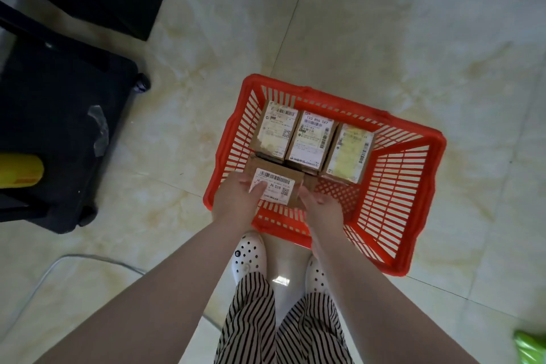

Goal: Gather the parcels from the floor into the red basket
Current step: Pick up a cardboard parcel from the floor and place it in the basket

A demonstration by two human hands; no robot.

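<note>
Left hand (pixel 236 201) on parcel (pixel 277 186), red basket (pixel 393 195), black cart (pixel 59 127) leftward

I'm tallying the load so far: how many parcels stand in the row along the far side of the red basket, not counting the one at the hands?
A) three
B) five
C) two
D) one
A: three labelled boxes stand side by side along the far side of the red basket: the left parcel, the middle parcel and the right parcel, while a fourth parcel sits between the left hand and right hand.
</note>
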